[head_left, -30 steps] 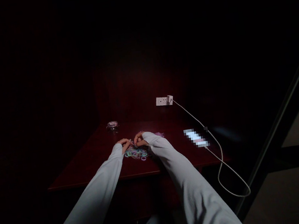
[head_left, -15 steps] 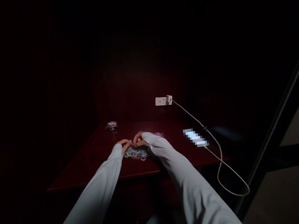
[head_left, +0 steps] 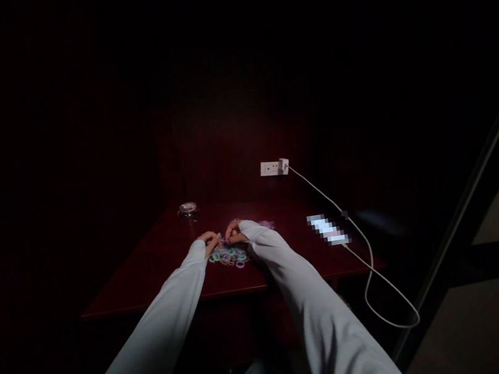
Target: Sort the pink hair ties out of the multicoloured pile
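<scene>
Several pastel hair ties (head_left: 232, 256) lie in a loose heap on the dark red table (head_left: 161, 284), in green, purple and pink. Over the heap's left side is my left hand (head_left: 209, 241), its fingers pinched at a small pinkish hair tie (head_left: 220, 238). My right hand (head_left: 235, 231) is bent in from the other side, fingertips drawn together close to the left ones. What those right fingers hold is too small and dark to make out. Just beyond my right wrist sits a smaller purple cluster of ties (head_left: 267, 225), partly covered by the sleeve.
A small round clear container (head_left: 188, 209) stands at the table's back left. On the right lies a lit, blurred phone (head_left: 328, 229). Its white cable (head_left: 370, 250) loops past the table edge and up to a charger (head_left: 283, 165) in the wall socket (head_left: 268, 168).
My right fingertips have drawn slightly away from the left ones, leaving a small gap with pinkish material between. The whole view has shifted a little; the heap looks much the same.
</scene>
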{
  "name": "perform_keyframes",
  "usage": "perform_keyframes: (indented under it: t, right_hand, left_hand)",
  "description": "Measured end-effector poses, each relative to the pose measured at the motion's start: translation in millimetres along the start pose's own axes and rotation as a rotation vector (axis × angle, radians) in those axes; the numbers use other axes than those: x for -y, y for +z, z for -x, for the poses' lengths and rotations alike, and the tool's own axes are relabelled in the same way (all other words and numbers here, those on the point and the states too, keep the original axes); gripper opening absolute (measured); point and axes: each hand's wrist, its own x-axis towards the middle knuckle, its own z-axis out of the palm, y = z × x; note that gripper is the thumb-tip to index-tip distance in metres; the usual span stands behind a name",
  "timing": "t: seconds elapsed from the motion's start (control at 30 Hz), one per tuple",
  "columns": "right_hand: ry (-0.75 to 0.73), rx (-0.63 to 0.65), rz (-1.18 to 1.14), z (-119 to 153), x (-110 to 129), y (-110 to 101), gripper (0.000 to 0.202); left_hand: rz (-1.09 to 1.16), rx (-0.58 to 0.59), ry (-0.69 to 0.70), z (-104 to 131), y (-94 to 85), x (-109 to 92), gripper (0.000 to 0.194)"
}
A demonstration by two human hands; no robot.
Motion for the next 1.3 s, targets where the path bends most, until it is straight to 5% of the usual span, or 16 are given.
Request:
perform_keyframes:
  t: [0.3, 0.6, 1.0, 1.3]
  right_hand:
    - [0.018, -0.051, 0.001, 14.8, -19.5, -15.2, 0.016]
    - [0.115, -0.127, 0.117, 41.9, -27.6, -42.8, 0.014]
    - [0.045, -0.054, 0.033, 22.1, -8.1, -23.8, 0.012]
    - [0.066, 0.034, 0.063, 0.1, -29.3, -13.3, 0.014]
  left_hand:
    - [-0.018, -0.052, 0.048, -1.1, 1.3, 5.4, 0.051]
    - [-0.007, 0.023, 0.044, -11.7, -4.1, 28.7, 0.05]
    - [-0.038, -0.002, 0.018, -4.1, -3.0, 12.4, 0.051]
    - [-0.054, 0.009, 0.004, -1.0, -2.7, 0.3, 0.051]
